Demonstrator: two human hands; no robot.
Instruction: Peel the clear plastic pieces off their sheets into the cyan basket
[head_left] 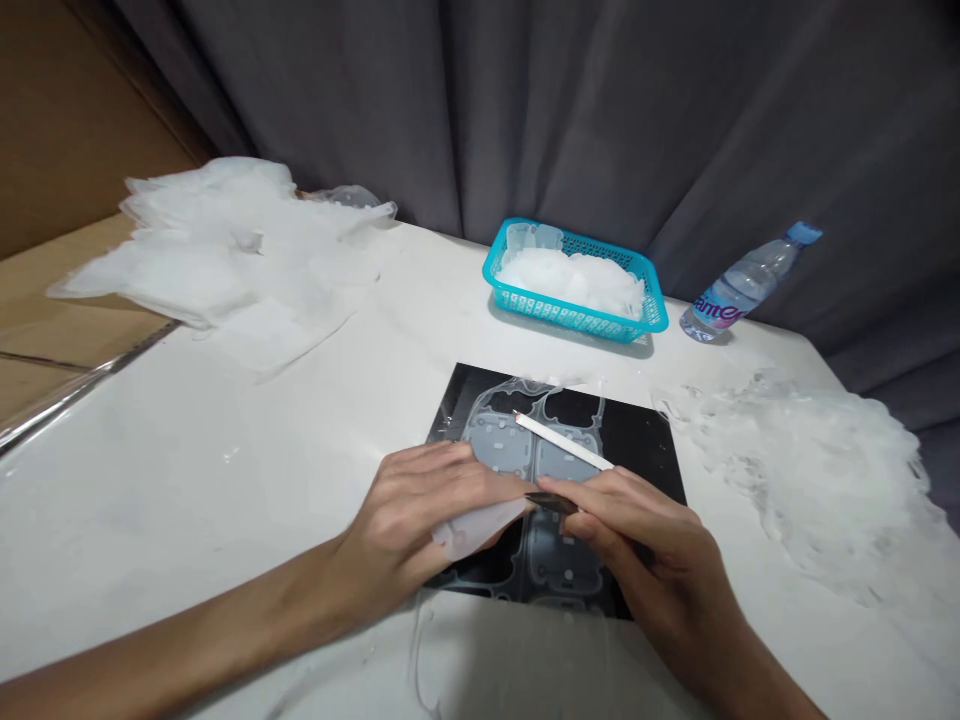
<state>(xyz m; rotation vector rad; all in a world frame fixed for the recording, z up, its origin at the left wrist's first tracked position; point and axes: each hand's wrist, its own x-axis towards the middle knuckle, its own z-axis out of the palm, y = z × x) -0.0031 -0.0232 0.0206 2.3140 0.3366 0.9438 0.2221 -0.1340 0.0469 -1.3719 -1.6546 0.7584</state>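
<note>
A black mat (645, 450) lies on the table with a clear plastic sheet on it, made of joined frosted rounded panels (499, 445) with small holes. My left hand (435, 500) is over the mat's left part, fingers bent, with a loose frosted plastic piece (480, 530) held under the palm and fingers. My right hand (637, 540) grips a dark pointed tool (551, 502), its tip at my left fingertips; its exact kind is hidden by the fingers. A white pencil-like stick (562, 440) slants across the panels, its near end meeting my right knuckles.
A turquoise basket (577, 325) holding frosted pieces stands at the back. Right of it is a water bottle (742, 285). Piles of translucent plastic sheets (217, 250) and clear scraps (832, 480) lie left and right. Cardboard (67, 290) borders the left; a grey curtain (525, 110) hangs behind.
</note>
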